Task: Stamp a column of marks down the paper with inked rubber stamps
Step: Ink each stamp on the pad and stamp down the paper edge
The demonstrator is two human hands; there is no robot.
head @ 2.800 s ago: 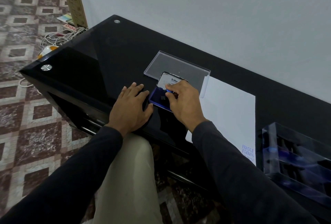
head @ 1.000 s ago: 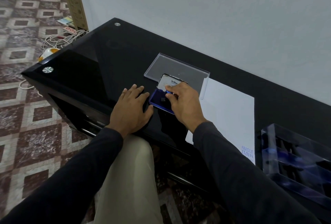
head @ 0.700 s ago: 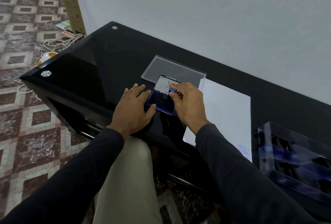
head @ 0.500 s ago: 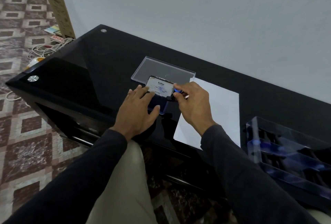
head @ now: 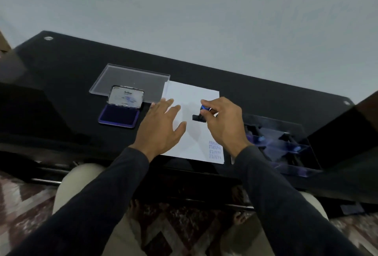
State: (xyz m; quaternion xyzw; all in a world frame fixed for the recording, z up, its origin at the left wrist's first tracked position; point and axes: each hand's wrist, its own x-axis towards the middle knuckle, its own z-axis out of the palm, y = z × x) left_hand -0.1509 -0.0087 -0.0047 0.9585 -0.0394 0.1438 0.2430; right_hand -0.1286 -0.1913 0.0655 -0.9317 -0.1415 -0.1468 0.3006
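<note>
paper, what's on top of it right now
The left hand lies spread over the paper; the right hand holds a stamp above it. Blue marks show; anything under the hands is hidden.

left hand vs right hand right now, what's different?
The left hand is open with fingers spread, flat over the white paper sheet; the right hand is closed, pinching the blue-handled black rubber stamp. Left sits nearer the open blue ink pad. Both are over the paper.

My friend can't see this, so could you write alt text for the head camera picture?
A person's right hand holds a blue-handled rubber stamp over white paper on a black desk, while the left hand reaches over the sheet. An open blue ink pad sits to the left.
</note>
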